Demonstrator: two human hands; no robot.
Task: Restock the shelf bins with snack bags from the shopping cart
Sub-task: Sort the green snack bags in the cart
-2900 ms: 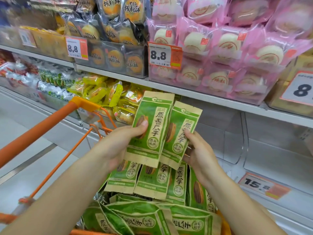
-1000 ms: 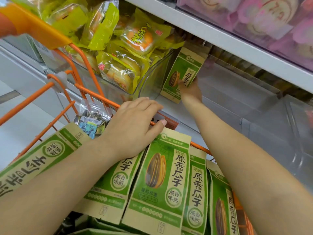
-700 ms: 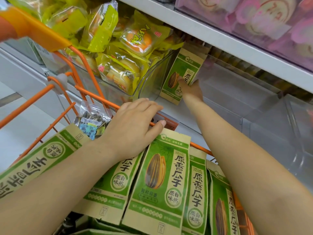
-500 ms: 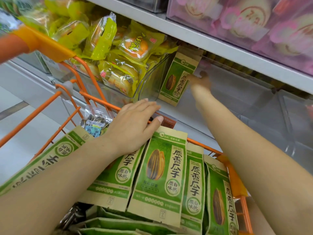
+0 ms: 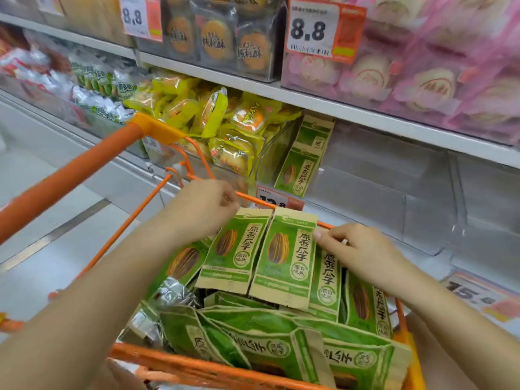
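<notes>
The orange shopping cart [image 5: 284, 367] holds several green sunflower-seed snack bags. Two of them stand upright at its far rim. My left hand [image 5: 201, 212] curls its fingers over the top left corner of the left upright bag [image 5: 235, 251]. My right hand [image 5: 361, 250] pinches the right edge of the right upright bag [image 5: 285, 257] with thumb and fingers. Two more green bags [image 5: 299, 171] stand at the left end of the clear shelf bin [image 5: 380, 192], one behind the other, apart from both hands.
A bin of yellow snack bags [image 5: 225, 122] sits left of the clear bin. Above, a shelf carries dark pastry packs [image 5: 216, 40] and pink bun packs [image 5: 422, 80] with 8.8 price tags. The cart handle [image 5: 70, 175] runs to my left. Another price tag [image 5: 475, 294] hangs at right.
My right hand let go of the bag in the bin and came back to the cart. Both hands now hold upright bags at the cart's far rim.
</notes>
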